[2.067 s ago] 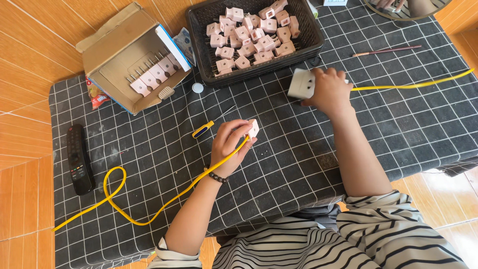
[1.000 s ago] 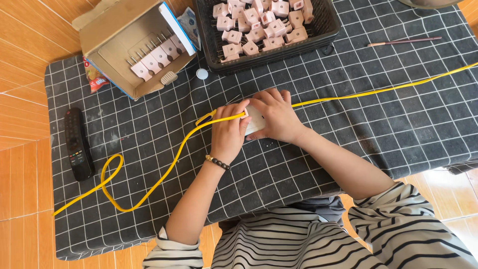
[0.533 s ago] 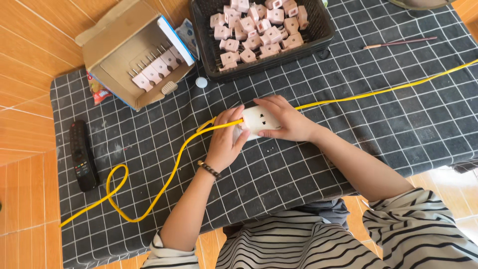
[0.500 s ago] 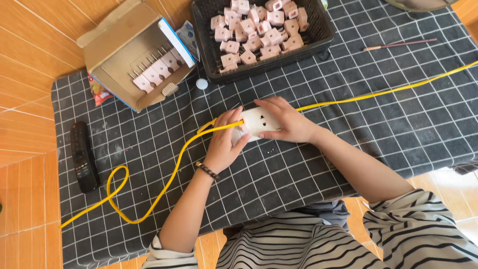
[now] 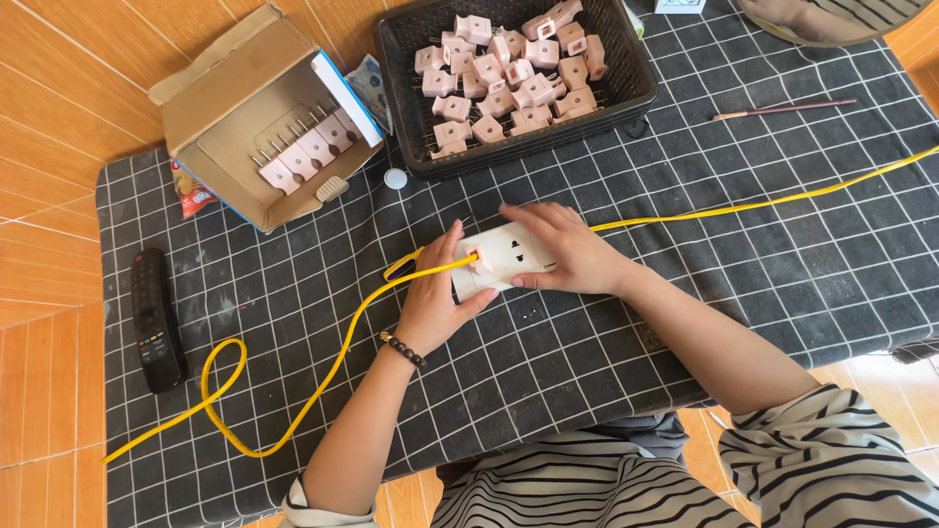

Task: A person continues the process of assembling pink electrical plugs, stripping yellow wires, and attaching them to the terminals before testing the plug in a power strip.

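Observation:
A white socket block (image 5: 506, 257) lies on the black checked cloth (image 5: 743, 244) at the middle of the table. My right hand (image 5: 569, 250) grips its right side, fingers over the top edge. My left hand (image 5: 437, 298) holds a small pink plug (image 5: 481, 260) on the end of a yellow cable (image 5: 323, 376), pressed against the block's face. That cable loops away to the lower left. A second yellow cable (image 5: 763, 203) runs from under my right hand to the right edge.
A black basket (image 5: 403, 39) of several pink plugs sits at the top. A tipped cardboard box (image 5: 230, 88) with more plugs lies top left. A black remote (image 5: 156, 318) is at the left, a thin brown stick (image 5: 782, 108) top right, a white cap (image 5: 395, 178) near the box.
Both hands came together from apart: the right hand brought the socket block to the middle, and the left hand brought the plug end of the yellow cable against it.

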